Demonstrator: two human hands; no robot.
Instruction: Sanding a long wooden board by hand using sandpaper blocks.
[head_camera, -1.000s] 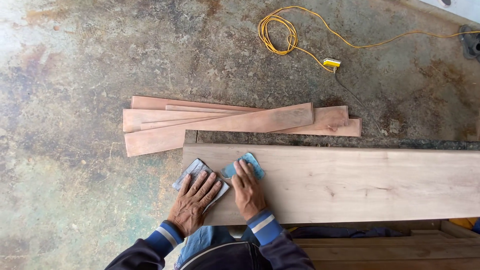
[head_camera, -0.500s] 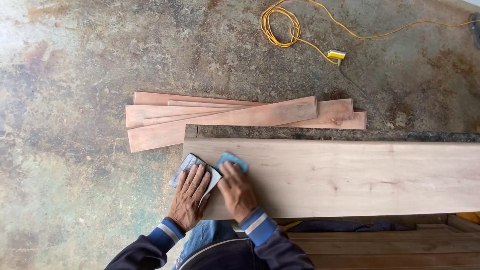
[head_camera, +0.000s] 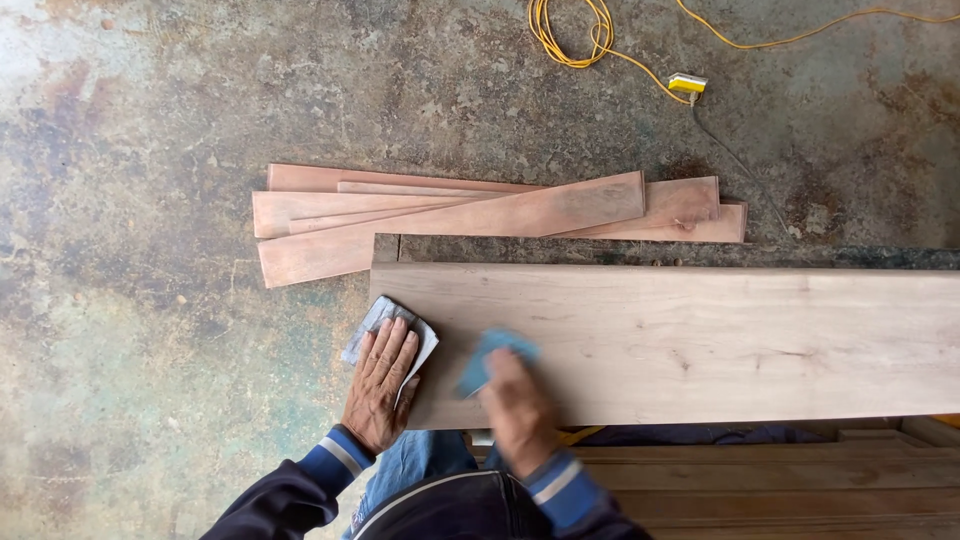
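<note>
Lower centre of the frame: the right hand (head_camera: 512, 398), blurred, presses a soft blue sanding pad (head_camera: 492, 358) flat on the stiff, heavy plank (head_camera: 700, 340). The left hand (head_camera: 380, 385), fingers spread, pins a limp grey sheet (head_camera: 385, 318) at the plank's left end.

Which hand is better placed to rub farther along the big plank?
Right. The right hand presses the blue sanding pad on the plank, with open wood beside it. The left hand pins grey paper at the plank's end.

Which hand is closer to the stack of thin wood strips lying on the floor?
The left hand, pressing a grey sheet at the plank's end, just below the strips. The right hand is farther down the plank, on a blue pad.
</note>
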